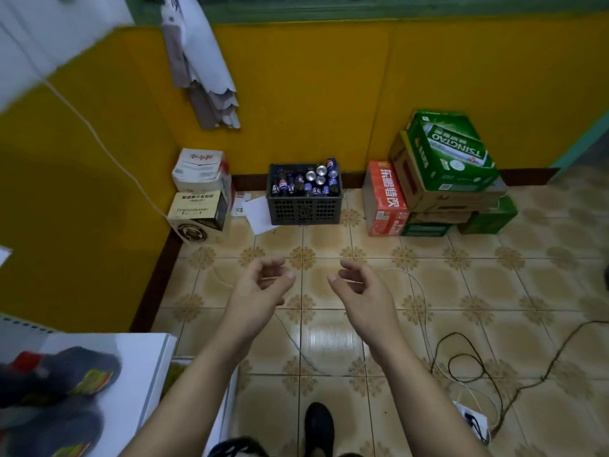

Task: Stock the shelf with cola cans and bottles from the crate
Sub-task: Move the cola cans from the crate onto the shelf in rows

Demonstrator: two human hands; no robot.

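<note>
A dark grey plastic crate (304,211) stands on the tiled floor against the yellow wall. Cola bottles (283,185) with blue labels fill its left part, and cola cans (321,174) are heaped at its right. My left hand (263,283) and my right hand (357,285) hover side by side over the floor, well short of the crate. Both have loosely curled fingers and hold nothing. A white shelf surface (138,354) shows at the lower left with blurred dark packages (62,374) on it.
Stacked cardboard boxes (199,192) sit left of the crate, with white papers (258,214) on the floor between. Red and green drink cartons (441,173) are piled to the right. Black and white cables (468,357) loop across the tiles at right. My shoe (318,423) is below.
</note>
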